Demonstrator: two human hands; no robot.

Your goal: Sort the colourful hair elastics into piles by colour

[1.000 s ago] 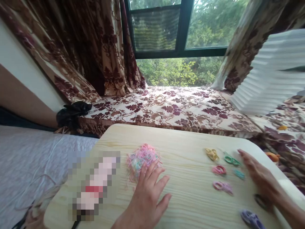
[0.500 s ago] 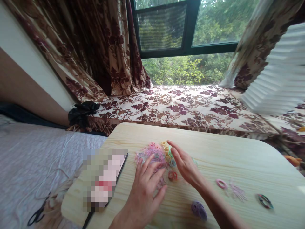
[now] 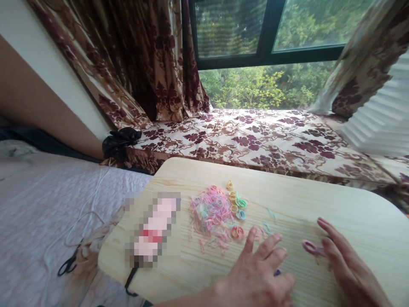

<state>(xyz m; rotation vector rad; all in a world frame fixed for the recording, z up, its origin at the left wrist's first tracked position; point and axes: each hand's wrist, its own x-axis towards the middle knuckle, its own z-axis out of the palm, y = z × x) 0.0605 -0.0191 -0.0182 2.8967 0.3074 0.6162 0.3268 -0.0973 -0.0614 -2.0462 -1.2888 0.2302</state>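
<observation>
The left hand [image 3: 255, 270] has its fingers spread over a mostly hidden purple band [image 3: 277, 272] — whether they touch it, I cannot tell. At its 3 o'clock, the right hand [image 3: 347, 260], fingers straight and parted from the thumb, grips nothing visible beside a pink ring [image 3: 309, 246]. At the left hand's 11 o'clock, a pastel pile [image 3: 212, 209] lies on the worktop [image 3: 303, 196]. Most bands seem gathered there — purple band, pink ring and loose strands [image 3: 271, 214] remain apart.
</observation>
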